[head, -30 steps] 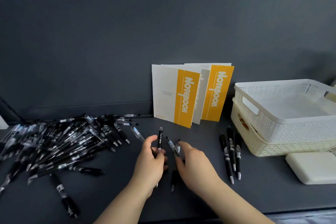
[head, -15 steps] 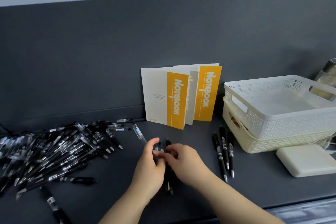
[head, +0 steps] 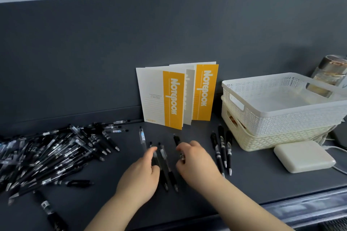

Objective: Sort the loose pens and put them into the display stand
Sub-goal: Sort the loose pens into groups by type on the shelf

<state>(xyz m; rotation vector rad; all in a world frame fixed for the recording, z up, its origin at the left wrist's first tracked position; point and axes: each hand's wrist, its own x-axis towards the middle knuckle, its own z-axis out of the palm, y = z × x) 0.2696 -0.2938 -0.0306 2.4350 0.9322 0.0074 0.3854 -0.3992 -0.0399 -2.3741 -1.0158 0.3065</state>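
A big heap of loose black pens (head: 56, 154) covers the left of the dark table. Three black pens (head: 222, 148) lie side by side right of centre. My left hand (head: 142, 172) pinches the upper part of a black pen (head: 165, 184) that rests on the table. Beside it lies a second pen (head: 164, 154), between my hands. My right hand (head: 195, 163) grips a black pen (head: 177, 139) between thumb and fingers. A clear-barrelled pen (head: 142, 136) lies just beyond my left hand. No display stand is in view.
Yellow-and-white notebooks (head: 169, 99) stand against the back wall. Two stacked perforated baskets, white (head: 281, 118) on cream (head: 253, 141), sit at the right. In front of them lies a white power bank (head: 304, 155) with a cable, and behind them stands a glass jar (head: 330, 73). The table edge runs close along the bottom right.
My hands came together over a few pens and have now drawn apart. The pens lie lined up on the table between them.
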